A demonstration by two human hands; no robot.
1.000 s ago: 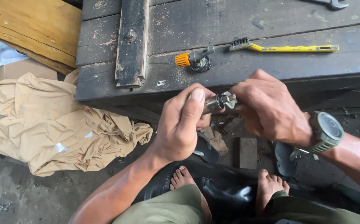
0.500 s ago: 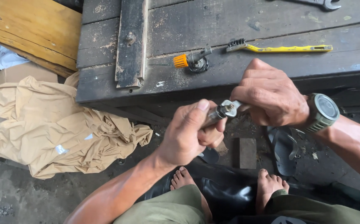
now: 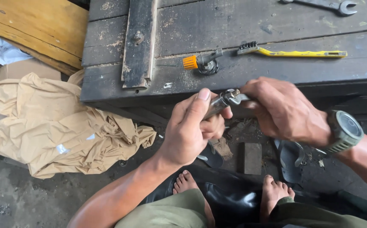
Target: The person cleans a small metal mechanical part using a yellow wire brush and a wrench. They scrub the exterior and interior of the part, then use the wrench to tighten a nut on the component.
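My left hand (image 3: 189, 128) grips a short metal rod-like part (image 3: 216, 105) just below the front edge of a dark wooden bench (image 3: 251, 25). My right hand (image 3: 282, 110), with a green watch (image 3: 345, 131) on its wrist, holds a small metal wrench (image 3: 234, 98) whose jaw sits on the end of that part. Most of the wrench handle is hidden inside my fist.
On the bench lie a yellow-handled wire brush (image 3: 295, 52), an orange-capped metal fitting (image 3: 200, 62), a spanner (image 3: 325, 5) and a bolted dark plank (image 3: 139, 42). Tan cloth (image 3: 52, 126) lies on the floor at left. My bare feet (image 3: 272, 192), sandals and a small wooden block (image 3: 250, 157) are below.
My right hand swung the wrench downward and then back up toward the bench edge, while my left hand kept hold of the metal part and shifted slightly.
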